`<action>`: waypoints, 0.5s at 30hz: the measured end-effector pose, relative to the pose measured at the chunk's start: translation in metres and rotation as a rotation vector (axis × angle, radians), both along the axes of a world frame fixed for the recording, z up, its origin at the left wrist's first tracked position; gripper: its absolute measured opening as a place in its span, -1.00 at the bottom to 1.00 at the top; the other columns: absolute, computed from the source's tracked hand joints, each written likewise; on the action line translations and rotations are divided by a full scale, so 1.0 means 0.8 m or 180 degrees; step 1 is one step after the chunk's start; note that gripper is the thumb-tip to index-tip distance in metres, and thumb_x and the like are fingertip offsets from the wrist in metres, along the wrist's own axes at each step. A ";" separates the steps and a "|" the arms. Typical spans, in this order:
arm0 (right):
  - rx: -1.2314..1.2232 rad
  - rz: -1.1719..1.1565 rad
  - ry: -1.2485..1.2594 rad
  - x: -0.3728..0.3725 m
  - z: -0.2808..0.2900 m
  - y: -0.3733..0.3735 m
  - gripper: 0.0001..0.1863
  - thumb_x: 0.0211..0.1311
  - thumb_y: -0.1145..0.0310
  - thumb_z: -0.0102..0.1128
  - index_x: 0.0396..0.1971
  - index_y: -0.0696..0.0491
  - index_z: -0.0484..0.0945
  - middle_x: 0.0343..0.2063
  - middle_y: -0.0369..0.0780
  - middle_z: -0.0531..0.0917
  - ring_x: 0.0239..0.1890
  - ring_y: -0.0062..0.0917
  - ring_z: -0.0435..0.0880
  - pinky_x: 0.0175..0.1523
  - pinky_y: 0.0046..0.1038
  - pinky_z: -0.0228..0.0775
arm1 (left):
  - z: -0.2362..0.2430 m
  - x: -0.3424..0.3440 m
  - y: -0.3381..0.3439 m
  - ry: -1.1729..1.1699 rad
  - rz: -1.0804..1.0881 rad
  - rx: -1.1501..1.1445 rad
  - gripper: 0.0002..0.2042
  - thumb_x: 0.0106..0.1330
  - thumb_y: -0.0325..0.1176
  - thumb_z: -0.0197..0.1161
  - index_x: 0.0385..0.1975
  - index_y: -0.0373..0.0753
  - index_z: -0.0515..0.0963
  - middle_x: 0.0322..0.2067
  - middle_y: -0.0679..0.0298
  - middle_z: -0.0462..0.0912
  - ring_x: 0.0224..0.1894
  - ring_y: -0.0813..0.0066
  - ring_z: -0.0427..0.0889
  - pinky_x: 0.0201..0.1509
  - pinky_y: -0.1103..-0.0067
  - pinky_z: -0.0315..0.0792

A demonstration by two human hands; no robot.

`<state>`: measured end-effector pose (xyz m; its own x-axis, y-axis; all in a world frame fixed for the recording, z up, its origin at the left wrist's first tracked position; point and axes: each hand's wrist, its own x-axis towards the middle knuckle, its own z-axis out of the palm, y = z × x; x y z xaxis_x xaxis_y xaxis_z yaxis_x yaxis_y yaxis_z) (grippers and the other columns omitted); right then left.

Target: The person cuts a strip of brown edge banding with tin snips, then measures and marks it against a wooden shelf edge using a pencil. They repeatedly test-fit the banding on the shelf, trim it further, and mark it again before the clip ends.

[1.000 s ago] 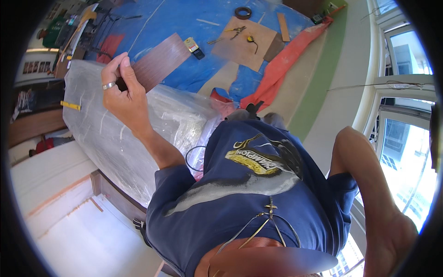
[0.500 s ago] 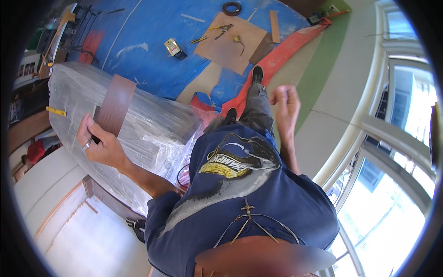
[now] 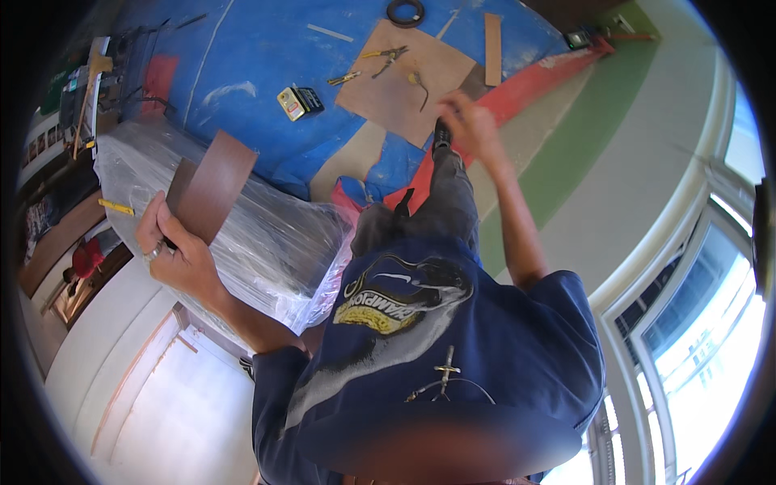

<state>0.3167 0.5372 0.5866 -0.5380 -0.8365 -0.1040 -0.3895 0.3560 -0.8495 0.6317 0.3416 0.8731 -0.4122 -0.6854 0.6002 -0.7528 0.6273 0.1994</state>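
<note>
The dark brown plank [image 3: 208, 187] lies at nine o'clock, atop a plastic-wrapped bundle [image 3: 267, 234], clamped at its near end by the left hand [image 3: 174, 255]; it looks mid-placement. The right hand [image 3: 473, 128] hangs at twelve o'clock, fingers loosely apart (blurred), holding nothing. Beyond: blue tarp [image 3: 259, 65], pliers [image 3: 386, 56], windows [image 3: 695, 323] at three o'clock

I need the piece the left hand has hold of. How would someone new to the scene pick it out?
Start at the big bundle wrapped in clear plastic on the person's left. Over its top, the left hand grips a flat, dark brown plank piece by its lower end. It is darker than the pale wooden strip lying far off on the blue tarp.
</note>
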 end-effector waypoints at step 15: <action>0.2212 -0.1854 -0.2578 -0.012 -0.381 0.323 -0.73 0.40 0.20 0.04 -0.36 0.08 0.60 -0.53 -0.25 0.64 -0.51 -0.54 0.60 -0.40 -0.46 0.45 | -0.126 -0.105 -0.069 -0.0659 0.0512 0.2346 -0.79 0.43 -0.23 0.24 -0.27 -0.25 0.68 -0.38 0.05 0.72 -0.34 0.16 0.68 -0.21 0.37 0.49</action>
